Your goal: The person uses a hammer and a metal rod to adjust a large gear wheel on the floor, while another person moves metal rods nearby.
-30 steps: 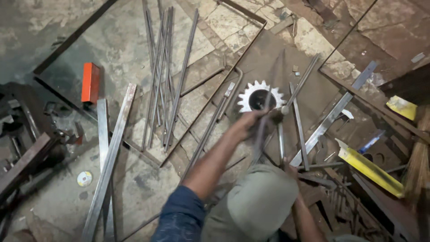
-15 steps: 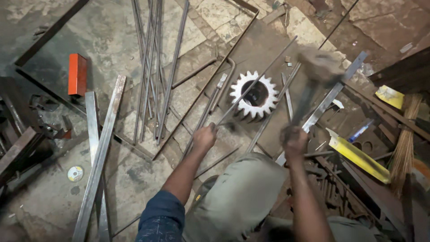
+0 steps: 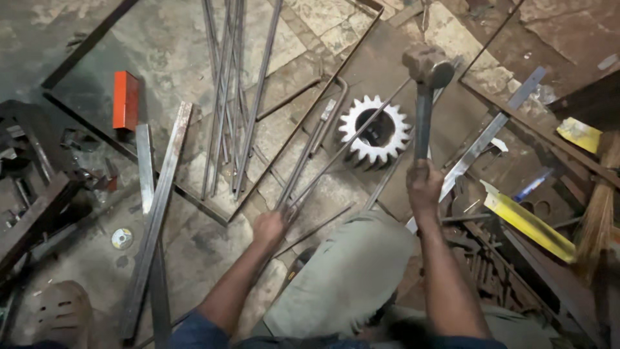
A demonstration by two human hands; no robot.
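My right hand [image 3: 423, 190] grips the handle of a heavy hammer [image 3: 426, 71], its head raised above the floor right of a large toothed gear wheel [image 3: 374, 132]. My left hand [image 3: 270, 226] is closed on the near end of a thin metal rod [image 3: 352, 145], which runs diagonally up across the top of the gear. The gear lies flat on the stone floor. My bent knee in grey trousers [image 3: 342, 278] sits between my two arms.
A bundle of long thin rods [image 3: 229, 97] lies at upper left, flat steel bars [image 3: 158, 207] at left, an orange block [image 3: 126, 100] beyond them. A flat steel strip [image 3: 484, 139], yellow level [image 3: 526, 220], scrap metal and a broom [image 3: 597, 200] crowd the right side.
My right hand has lifted the hammer from down near the gear to a raised position. My left hand has slid back along the rod toward me.
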